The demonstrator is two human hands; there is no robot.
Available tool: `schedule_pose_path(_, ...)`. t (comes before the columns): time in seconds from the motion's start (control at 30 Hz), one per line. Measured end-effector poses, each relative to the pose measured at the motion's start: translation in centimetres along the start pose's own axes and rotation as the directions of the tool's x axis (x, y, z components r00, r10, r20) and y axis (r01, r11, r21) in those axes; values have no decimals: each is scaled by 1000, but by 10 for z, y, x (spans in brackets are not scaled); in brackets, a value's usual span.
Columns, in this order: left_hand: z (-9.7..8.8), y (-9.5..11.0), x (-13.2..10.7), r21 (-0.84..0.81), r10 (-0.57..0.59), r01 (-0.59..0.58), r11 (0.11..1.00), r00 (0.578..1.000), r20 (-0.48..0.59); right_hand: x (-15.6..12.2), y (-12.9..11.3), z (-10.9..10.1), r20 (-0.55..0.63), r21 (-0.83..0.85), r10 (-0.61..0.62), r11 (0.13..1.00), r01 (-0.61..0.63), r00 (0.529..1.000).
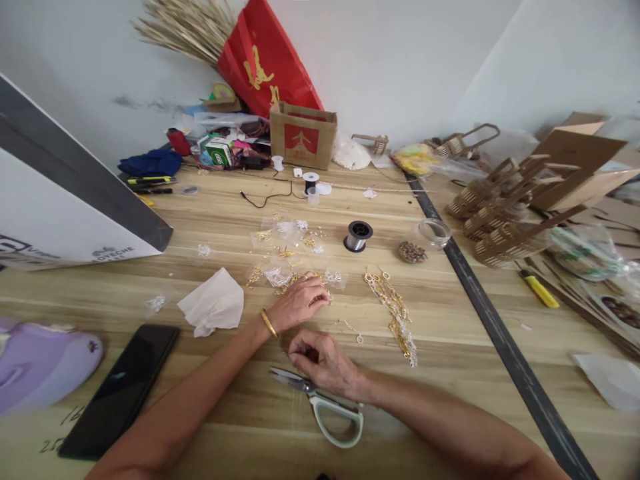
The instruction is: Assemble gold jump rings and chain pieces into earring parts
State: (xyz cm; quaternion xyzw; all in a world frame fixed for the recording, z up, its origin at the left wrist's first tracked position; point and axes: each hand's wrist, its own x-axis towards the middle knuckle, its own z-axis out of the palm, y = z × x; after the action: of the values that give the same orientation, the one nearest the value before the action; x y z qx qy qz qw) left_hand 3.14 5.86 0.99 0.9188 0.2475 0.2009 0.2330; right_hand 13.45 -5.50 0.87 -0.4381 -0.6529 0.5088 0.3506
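Note:
My left hand (299,303), a gold bangle (269,325) at its wrist, reaches over small plastic bags of gold and silver jewellery findings (281,277). Its fingers are bent together, tips down by a few tiny pieces; what they hold, if anything, is too small to make out. Closer to me, my right hand (323,360) is curled closed in a pinch, and whatever lies between the fingertips is hidden. Scissors with pale handles (336,417) lie partly beneath it. A short silver chain (354,329) rests to its right, beside a bundle of gold and silver chains (395,317).
A wire spool (358,236) and a dish of dark beads (413,251) stand beyond the chains. On the left are a white tissue (213,303), a black phone (120,393) and a large white box (65,200). Small woven baskets (500,227) and a yellow cutter (540,289) sit right.

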Motion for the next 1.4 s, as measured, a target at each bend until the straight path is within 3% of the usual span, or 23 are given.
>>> schedule_pose_path(0.2, -10, 2, -4, -259, -165, 144, 955, 984, -60, -2, 4, 1, 2, 34, 33, 999, -33, 999)
schedule_pose_path(0.4, -19, 8, -16, -643, -446, 365, 673, 894, 40, 0, 7, 2, -27, 199, 103, 975, -95, 994)
schedule_pose_path(0.47, -22, 9, -23, -678, -497, 402, 615, 866, 62, 0, 6, 1, -35, 236, 114, 966, -102, 993)
schedule_pose_path(0.67, -23, 8, -51, -747, -539, 443, 496, 831, 135, 2, 5, -1, -91, 323, 124, 942, -89, 988)
schedule_pose_path(0.93, -17, 9, -58, -750, -558, 432, 501, 824, 101, 8, 9, -2, -192, 472, 171, 879, -62, 966)
schedule_pose_path(1.4, -17, 15, -60, -758, -564, 427, 492, 820, 96, 10, 12, -2, -217, 495, 170, 868, -42, 961)
